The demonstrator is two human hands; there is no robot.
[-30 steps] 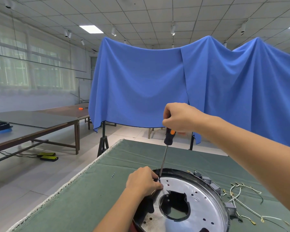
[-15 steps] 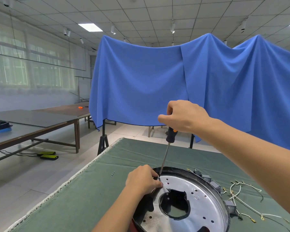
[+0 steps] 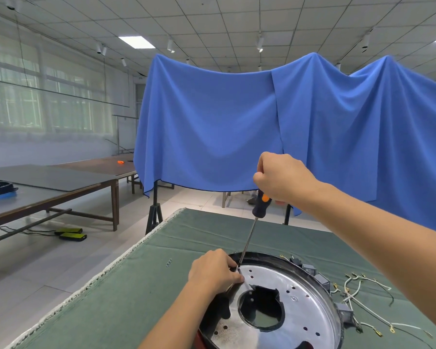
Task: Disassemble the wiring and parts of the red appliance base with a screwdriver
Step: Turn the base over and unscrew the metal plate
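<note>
Right hand (image 3: 282, 178) grips the screwdriver (image 3: 253, 229) handle, tip at the appliance base (image 3: 310, 298) near left rim. Left hand (image 3: 215, 273) curls there, apparently pinching something hidden. Base is cut off below.

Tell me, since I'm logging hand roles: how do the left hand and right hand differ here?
The right hand is raised, gripping the screwdriver handle; the left hand sits low on the appliance base rim, fingers curled at the screwdriver's tip. Both serve the same screw spot.
</note>
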